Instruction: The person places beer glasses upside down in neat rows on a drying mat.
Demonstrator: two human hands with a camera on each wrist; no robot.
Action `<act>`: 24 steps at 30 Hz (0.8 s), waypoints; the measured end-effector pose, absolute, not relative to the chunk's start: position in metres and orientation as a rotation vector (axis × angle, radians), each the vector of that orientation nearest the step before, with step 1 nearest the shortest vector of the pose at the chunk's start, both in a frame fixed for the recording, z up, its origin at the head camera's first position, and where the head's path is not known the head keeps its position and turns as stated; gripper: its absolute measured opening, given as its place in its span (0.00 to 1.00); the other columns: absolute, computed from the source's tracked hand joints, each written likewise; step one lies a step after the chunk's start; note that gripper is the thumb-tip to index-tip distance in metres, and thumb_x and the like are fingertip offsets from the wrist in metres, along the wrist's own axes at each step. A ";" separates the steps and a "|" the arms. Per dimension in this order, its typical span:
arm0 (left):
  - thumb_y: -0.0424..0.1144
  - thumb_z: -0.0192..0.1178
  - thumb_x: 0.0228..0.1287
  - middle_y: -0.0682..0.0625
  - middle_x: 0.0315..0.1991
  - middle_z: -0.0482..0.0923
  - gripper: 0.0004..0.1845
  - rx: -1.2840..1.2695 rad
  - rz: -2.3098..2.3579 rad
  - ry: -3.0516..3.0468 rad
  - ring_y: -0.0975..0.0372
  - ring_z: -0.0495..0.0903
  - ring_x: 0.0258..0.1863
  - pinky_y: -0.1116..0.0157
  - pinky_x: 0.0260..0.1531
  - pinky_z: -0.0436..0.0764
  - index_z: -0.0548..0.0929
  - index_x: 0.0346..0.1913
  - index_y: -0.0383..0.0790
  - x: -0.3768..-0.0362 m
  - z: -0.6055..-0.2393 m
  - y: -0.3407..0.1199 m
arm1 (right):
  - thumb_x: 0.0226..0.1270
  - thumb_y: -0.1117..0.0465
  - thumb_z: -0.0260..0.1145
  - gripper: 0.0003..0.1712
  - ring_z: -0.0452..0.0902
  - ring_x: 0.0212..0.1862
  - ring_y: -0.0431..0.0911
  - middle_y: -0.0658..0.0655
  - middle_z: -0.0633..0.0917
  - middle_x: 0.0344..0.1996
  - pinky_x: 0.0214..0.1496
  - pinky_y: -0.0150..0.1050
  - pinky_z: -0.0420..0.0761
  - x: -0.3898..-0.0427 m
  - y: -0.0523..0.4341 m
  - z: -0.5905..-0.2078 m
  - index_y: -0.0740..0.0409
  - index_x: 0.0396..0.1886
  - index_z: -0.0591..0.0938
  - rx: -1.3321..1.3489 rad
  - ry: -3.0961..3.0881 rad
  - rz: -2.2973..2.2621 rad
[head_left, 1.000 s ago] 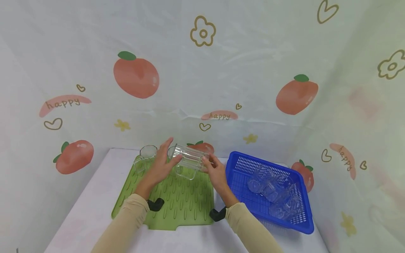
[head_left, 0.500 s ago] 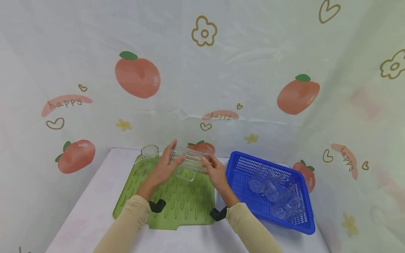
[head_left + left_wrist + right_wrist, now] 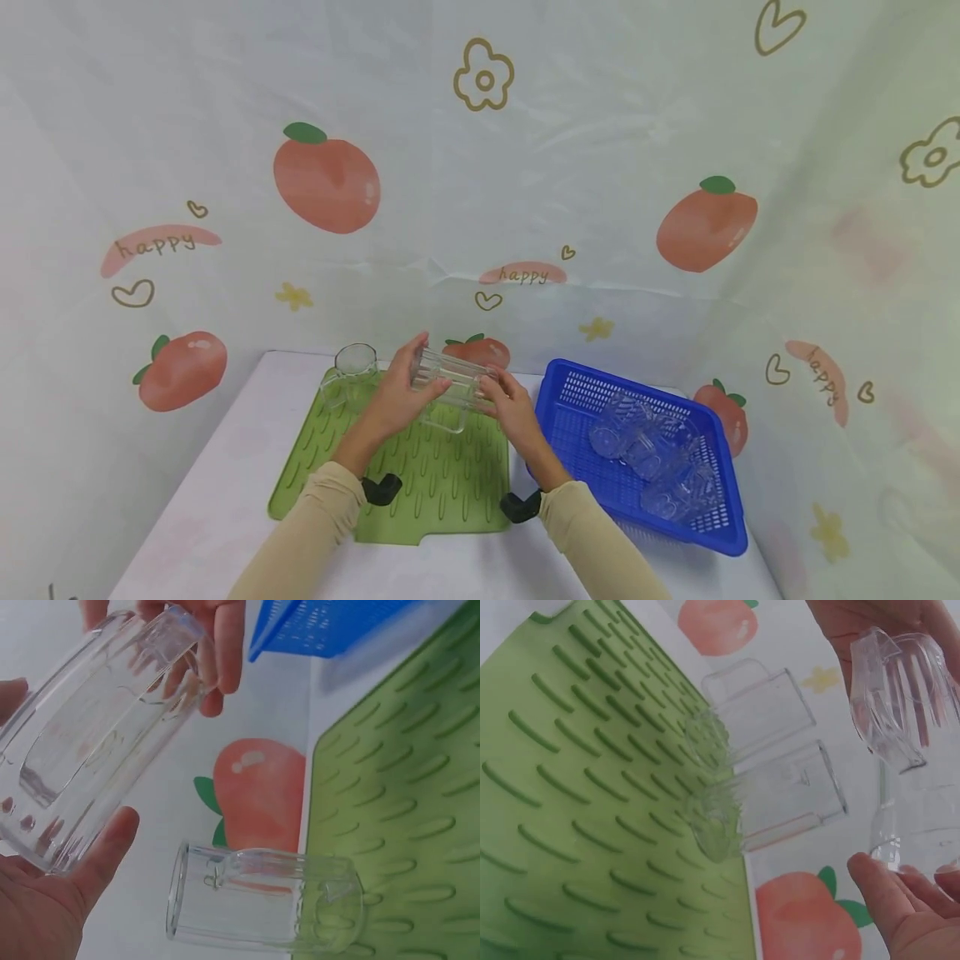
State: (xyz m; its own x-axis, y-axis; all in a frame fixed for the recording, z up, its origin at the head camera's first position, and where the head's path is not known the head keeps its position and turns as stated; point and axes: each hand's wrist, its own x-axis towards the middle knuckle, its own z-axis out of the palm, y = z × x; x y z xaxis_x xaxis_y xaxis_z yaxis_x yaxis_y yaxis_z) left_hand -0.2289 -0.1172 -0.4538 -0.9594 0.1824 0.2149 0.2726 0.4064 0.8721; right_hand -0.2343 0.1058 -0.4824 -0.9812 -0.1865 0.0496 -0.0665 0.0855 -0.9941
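Observation:
Both hands hold a clear glass mug [image 3: 456,371] above the back of a green drying mat [image 3: 442,492]. The mug lies tilted nearly on its side, handle [image 3: 448,423] hanging down in the head view. My left hand [image 3: 399,396] grips its rim end, thumb on the near side and fingers beyond. My right hand [image 3: 516,408] pinches the base end between thumb and fingers. Two more glass mugs stand on the mat's far edge, seen in the right wrist view: one mug [image 3: 776,799] and another mug [image 3: 757,712]. In the head view my left hand and the held mug hide one.
To the right stands a blue perforated basket [image 3: 558,467] with several clear glass mugs [image 3: 645,450] lying in it. A white table [image 3: 202,467] runs under mat and basket. Behind it hangs a pale curtain [image 3: 420,208] printed with fruit.
My left hand has shifted slightly right, its fingers drawing closer round the mug's rim end. The mug has moved a little right. My right hand keeps its hold almost in place.

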 end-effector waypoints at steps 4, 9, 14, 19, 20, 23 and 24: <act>0.59 0.66 0.66 0.46 0.80 0.58 0.47 -0.395 -1.574 -2.584 0.46 0.58 0.79 0.36 0.72 0.65 0.56 0.81 0.51 -0.228 -0.452 -0.118 | 0.81 0.46 0.56 0.33 0.79 0.64 0.61 0.68 0.77 0.67 0.61 0.49 0.85 -0.234 0.110 -0.483 0.57 0.77 0.66 -0.261 2.289 -1.988; 0.59 0.68 0.64 0.47 0.79 0.60 0.45 -0.403 -1.533 -2.593 0.47 0.59 0.79 0.37 0.71 0.67 0.59 0.80 0.53 -0.228 -0.450 -0.119 | 0.80 0.45 0.56 0.33 0.79 0.64 0.62 0.67 0.78 0.67 0.62 0.50 0.84 -0.232 0.113 -0.483 0.55 0.77 0.67 -0.273 2.326 -1.947; 0.60 0.68 0.64 0.47 0.78 0.62 0.45 -0.403 -1.502 -2.587 0.48 0.61 0.78 0.37 0.70 0.68 0.61 0.79 0.53 -0.228 -0.450 -0.119 | 0.79 0.45 0.58 0.31 0.80 0.64 0.60 0.63 0.79 0.66 0.62 0.50 0.84 -0.229 0.116 -0.482 0.52 0.76 0.69 -0.284 2.402 -1.905; 0.60 0.69 0.63 0.47 0.76 0.64 0.44 -0.405 -1.494 -2.564 0.47 0.64 0.76 0.38 0.68 0.71 0.63 0.78 0.54 -0.228 -0.449 -0.117 | 0.79 0.46 0.58 0.28 0.80 0.65 0.55 0.58 0.80 0.66 0.64 0.53 0.82 -0.224 0.124 -0.476 0.49 0.73 0.72 -0.322 2.536 -1.807; 0.60 0.69 0.63 0.47 0.75 0.64 0.44 -0.410 -1.491 -2.563 0.47 0.64 0.76 0.38 0.67 0.72 0.63 0.78 0.54 -0.228 -0.449 -0.116 | 0.79 0.45 0.58 0.29 0.79 0.66 0.55 0.58 0.80 0.67 0.65 0.54 0.81 -0.223 0.126 -0.475 0.48 0.73 0.72 -0.325 2.564 -1.778; 0.60 0.69 0.62 0.46 0.75 0.65 0.44 -0.429 -1.463 -2.563 0.47 0.66 0.75 0.39 0.67 0.73 0.64 0.78 0.54 -0.230 -0.448 -0.115 | 0.79 0.44 0.58 0.30 0.75 0.70 0.55 0.57 0.78 0.70 0.68 0.56 0.78 -0.221 0.135 -0.470 0.48 0.74 0.71 -0.336 2.624 -1.690; 0.59 0.69 0.62 0.46 0.74 0.66 0.43 -0.435 -1.449 -2.564 0.47 0.66 0.75 0.39 0.67 0.73 0.64 0.78 0.54 -0.231 -0.447 -0.114 | 0.78 0.43 0.58 0.30 0.73 0.72 0.55 0.56 0.77 0.71 0.70 0.56 0.76 -0.220 0.137 -0.468 0.47 0.74 0.71 -0.332 2.635 -1.670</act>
State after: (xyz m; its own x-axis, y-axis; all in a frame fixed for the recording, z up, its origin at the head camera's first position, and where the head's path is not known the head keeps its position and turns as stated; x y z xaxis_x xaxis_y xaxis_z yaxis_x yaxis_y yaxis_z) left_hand -0.2306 -0.1140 -0.4474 -0.9442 0.1702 0.2818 0.3292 0.4870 0.8090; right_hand -0.2198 0.1375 -0.4682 -0.9776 -0.1799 0.1090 -0.1754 0.4111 -0.8946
